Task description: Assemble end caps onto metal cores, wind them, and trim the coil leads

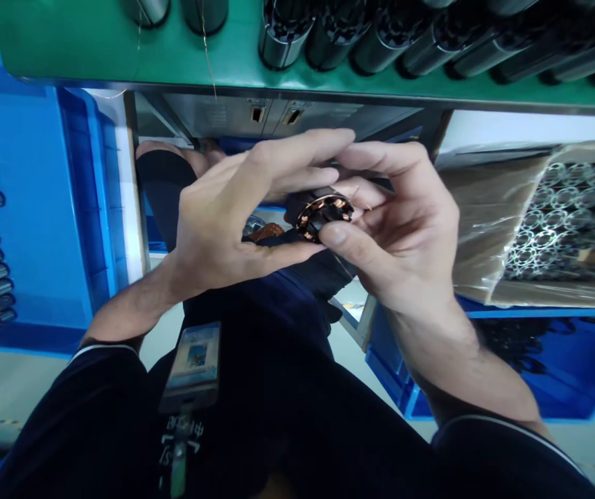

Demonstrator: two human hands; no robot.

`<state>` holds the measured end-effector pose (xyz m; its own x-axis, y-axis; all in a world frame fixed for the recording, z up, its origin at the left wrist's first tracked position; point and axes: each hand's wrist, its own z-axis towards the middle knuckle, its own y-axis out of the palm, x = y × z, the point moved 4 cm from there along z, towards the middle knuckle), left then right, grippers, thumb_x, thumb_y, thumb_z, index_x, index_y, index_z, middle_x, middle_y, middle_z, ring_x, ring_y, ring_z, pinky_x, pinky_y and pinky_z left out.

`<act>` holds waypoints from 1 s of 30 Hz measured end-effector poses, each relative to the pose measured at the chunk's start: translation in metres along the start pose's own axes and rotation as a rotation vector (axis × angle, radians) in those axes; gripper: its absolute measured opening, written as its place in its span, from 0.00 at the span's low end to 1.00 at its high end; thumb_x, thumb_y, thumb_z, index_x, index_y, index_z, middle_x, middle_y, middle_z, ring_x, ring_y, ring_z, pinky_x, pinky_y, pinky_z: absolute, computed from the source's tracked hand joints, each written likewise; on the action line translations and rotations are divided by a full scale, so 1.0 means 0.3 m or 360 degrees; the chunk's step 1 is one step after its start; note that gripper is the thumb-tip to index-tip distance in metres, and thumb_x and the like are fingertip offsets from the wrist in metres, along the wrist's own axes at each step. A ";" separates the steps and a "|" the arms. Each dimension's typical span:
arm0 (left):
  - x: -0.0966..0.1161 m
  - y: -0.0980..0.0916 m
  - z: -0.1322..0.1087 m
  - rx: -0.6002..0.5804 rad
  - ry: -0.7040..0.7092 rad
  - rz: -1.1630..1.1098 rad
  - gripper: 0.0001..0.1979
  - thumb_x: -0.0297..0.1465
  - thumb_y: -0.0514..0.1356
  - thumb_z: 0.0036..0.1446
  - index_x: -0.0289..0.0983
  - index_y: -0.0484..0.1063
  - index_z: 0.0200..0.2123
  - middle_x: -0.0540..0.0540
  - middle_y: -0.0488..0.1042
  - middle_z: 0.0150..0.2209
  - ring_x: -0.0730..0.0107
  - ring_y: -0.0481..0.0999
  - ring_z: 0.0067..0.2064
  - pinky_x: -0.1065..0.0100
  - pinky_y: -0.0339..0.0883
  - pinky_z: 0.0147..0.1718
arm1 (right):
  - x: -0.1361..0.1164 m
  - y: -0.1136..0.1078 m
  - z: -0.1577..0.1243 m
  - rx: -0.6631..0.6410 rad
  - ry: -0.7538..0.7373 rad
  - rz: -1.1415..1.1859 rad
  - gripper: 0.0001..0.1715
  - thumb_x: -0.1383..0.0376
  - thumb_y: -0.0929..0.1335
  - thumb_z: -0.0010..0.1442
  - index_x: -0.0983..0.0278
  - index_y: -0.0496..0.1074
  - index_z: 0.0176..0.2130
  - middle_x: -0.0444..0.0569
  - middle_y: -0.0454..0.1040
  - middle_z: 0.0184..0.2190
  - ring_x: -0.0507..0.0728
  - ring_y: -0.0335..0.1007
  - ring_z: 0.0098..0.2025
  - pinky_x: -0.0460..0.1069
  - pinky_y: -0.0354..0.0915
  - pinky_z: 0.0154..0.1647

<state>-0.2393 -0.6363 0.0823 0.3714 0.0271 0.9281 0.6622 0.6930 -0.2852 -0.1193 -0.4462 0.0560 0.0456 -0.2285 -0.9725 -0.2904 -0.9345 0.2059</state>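
Both my hands meet over my lap around a small black motor stator (323, 211) with copper windings showing at its open end. My right hand (406, 229) wraps its fingers round the stator, thumb pressed under the copper end. My left hand (229, 215) closes over it from the left, fingertips resting on top of the part and thumb below. A thin copper wire end sticks out by my right fingers.
A green workbench (121, 48) runs along the top, lined with several black cylindrical housings (381, 34). A blue bin (32, 208) with wound stators stands at left. A box of metal tubes in plastic (562, 222) sits at right above another blue bin (562, 374). A badge (193, 360) hangs on my dark clothing.
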 end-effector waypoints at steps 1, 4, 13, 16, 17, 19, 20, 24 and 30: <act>0.005 0.001 0.000 0.0005 0.0109 0.0061 0.35 0.49 0.81 0.77 0.60 0.77 0.81 0.56 0.89 0.71 0.46 0.94 0.70 0.41 0.86 0.78 | -0.007 0.001 0.000 -0.0013 0.0011 -0.0044 0.37 0.54 0.92 0.64 0.40 0.87 0.67 0.43 0.92 0.51 0.67 0.94 0.52 0.60 0.93 0.52; -0.018 0.017 -0.006 -0.0046 0.0267 0.0160 0.34 0.50 0.77 0.81 0.59 0.75 0.84 0.55 0.88 0.74 0.46 0.96 0.66 0.43 0.93 0.70 | -0.038 -0.011 -0.006 0.0055 -0.0055 -0.0294 0.24 0.50 0.90 0.68 0.40 0.92 0.60 0.45 0.91 0.53 0.66 0.91 0.54 0.60 0.92 0.55; -0.041 0.046 0.018 0.0196 0.0204 0.0143 0.23 0.58 0.84 0.67 0.52 0.94 0.55 0.50 0.94 0.44 0.53 0.92 0.45 0.48 0.92 0.50 | -0.068 -0.095 -0.019 0.0878 -0.0475 -0.0519 0.14 0.37 0.86 0.72 0.39 0.95 0.44 0.46 0.84 0.41 0.66 0.82 0.43 0.66 0.87 0.62; -0.007 0.019 0.032 0.0300 0.0276 0.0161 0.19 0.46 0.87 0.69 0.50 0.92 0.56 0.55 0.95 0.49 0.59 0.92 0.45 0.53 0.88 0.47 | -0.065 -0.074 -0.035 0.0839 -0.0621 -0.0699 0.11 0.40 0.85 0.74 0.37 0.96 0.50 0.46 0.85 0.44 0.67 0.84 0.49 0.65 0.85 0.65; 0.003 0.016 0.034 0.0253 0.0273 0.0212 0.19 0.41 0.87 0.70 0.49 0.91 0.59 0.55 0.95 0.53 0.60 0.92 0.47 0.55 0.88 0.48 | -0.062 -0.058 -0.042 0.0711 -0.0644 -0.0790 0.13 0.41 0.87 0.72 0.37 0.96 0.53 0.47 0.87 0.45 0.69 0.85 0.51 0.67 0.86 0.66; 0.014 0.019 0.031 0.0156 0.0254 0.0307 0.19 0.36 0.85 0.73 0.48 0.90 0.62 0.54 0.95 0.56 0.61 0.93 0.50 0.57 0.88 0.53 | -0.053 -0.032 -0.058 0.0462 -0.0644 -0.0889 0.17 0.45 0.88 0.70 0.34 0.95 0.57 0.46 0.88 0.49 0.72 0.88 0.54 0.71 0.86 0.69; 0.017 0.024 0.028 0.0141 0.0267 0.0319 0.18 0.37 0.84 0.75 0.48 0.89 0.63 0.54 0.95 0.56 0.61 0.93 0.51 0.57 0.88 0.54 | -0.053 -0.028 -0.068 0.0421 -0.0660 -0.0894 0.16 0.48 0.87 0.71 0.34 0.95 0.57 0.46 0.88 0.50 0.73 0.88 0.56 0.73 0.86 0.70; 0.004 0.040 0.023 0.0367 0.0344 0.0256 0.21 0.47 0.86 0.72 0.46 0.89 0.59 0.48 0.92 0.54 0.59 0.87 0.50 0.57 0.89 0.49 | -0.041 -0.058 -0.072 0.0440 -0.0490 -0.0805 0.08 0.47 0.84 0.76 0.42 0.94 0.53 0.52 0.86 0.58 0.80 0.85 0.70 0.78 0.86 0.71; 0.009 0.068 0.067 0.0165 0.0238 0.0156 0.29 0.64 0.74 0.78 0.46 0.81 0.55 0.46 0.88 0.55 0.53 0.87 0.63 0.50 0.87 0.65 | 0.027 0.006 -0.019 -0.0180 0.0204 -0.0565 0.36 0.40 0.91 0.64 0.48 0.91 0.64 0.56 0.89 0.61 0.85 0.86 0.73 0.76 0.93 0.61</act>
<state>-0.2377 -0.6076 0.0837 0.5283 -0.0038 0.8491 0.5504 0.7629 -0.3390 -0.1141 -0.4514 0.0492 0.2454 0.0888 -0.9653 -0.1280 -0.9841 -0.1231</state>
